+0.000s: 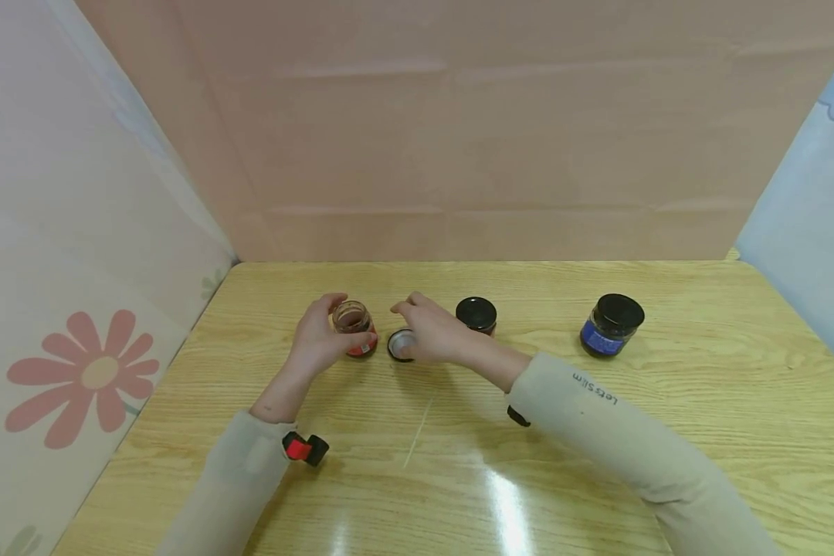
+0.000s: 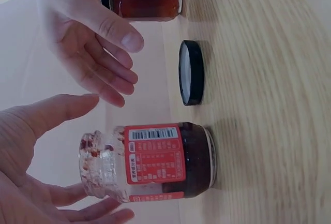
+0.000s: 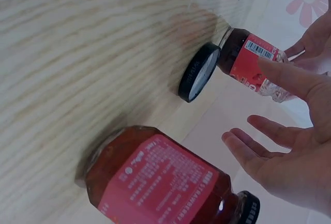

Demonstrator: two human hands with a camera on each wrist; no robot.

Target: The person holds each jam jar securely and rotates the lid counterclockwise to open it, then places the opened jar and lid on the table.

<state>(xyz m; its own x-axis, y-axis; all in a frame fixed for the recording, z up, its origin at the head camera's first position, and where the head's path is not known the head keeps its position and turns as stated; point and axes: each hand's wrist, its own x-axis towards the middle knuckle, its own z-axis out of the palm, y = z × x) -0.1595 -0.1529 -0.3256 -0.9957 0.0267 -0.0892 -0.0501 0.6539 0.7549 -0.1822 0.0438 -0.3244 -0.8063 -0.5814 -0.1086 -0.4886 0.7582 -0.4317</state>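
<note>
An uncapped glass jar (image 2: 155,157) with a red label stands on the table, dark contents low inside and red smears around its neck. My left hand (image 1: 314,338) is spread around it; in the left wrist view the thumb is clear of the glass, and finger contact behind it cannot be made out. To the right of the jar lies a black lid (image 2: 192,73), its pale inside facing up. Over that lid hovers my right hand (image 1: 432,330), fingers extended and holding nothing. Beside this hand is a capped strawberry jar (image 3: 155,182) with a pink-red label.
Farther right stands a black-capped jar (image 1: 603,340) with a blue label. The wooden table (image 1: 417,479) meets a plain pinkish backdrop (image 1: 459,154) behind, with a flower-printed wall (image 1: 55,232) on the left and a pale blue one (image 1: 806,224) on the right.
</note>
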